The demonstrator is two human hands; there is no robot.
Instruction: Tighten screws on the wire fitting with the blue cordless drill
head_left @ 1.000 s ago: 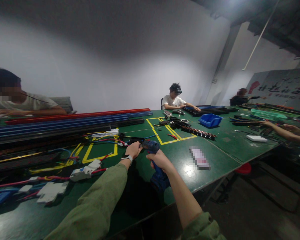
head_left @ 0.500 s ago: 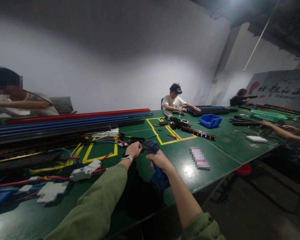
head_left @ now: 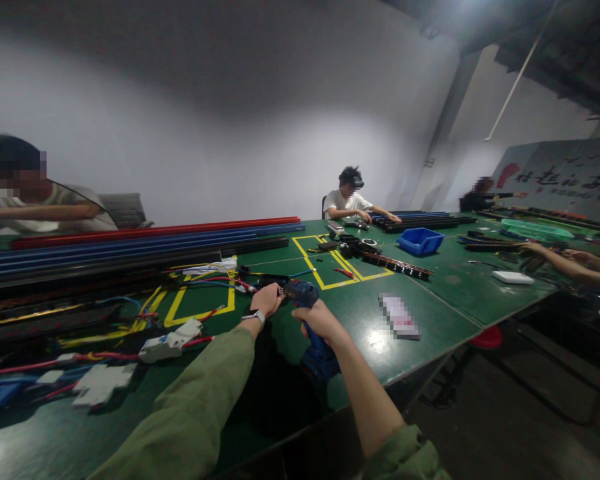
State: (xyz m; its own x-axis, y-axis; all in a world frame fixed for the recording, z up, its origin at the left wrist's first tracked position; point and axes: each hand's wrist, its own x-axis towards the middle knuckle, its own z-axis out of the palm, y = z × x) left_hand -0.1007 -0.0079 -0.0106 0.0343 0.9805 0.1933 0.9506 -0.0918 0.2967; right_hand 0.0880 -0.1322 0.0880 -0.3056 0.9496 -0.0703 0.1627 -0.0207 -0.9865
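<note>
One blue, gun-shaped plastic drill (head_left: 307,293) sits tight in your right hand (head_left: 323,319), just below the frame's middle. Your left hand (head_left: 267,301) is at its tip; I can't tell its grip. The work looks part-way; what's done or left there is too small to see.

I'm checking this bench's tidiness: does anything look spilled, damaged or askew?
Nothing looks plainly spilled or damaged. Cables sprawl loosely around the yellow markings, left of the drill in the right hand, looking untidy.
</note>
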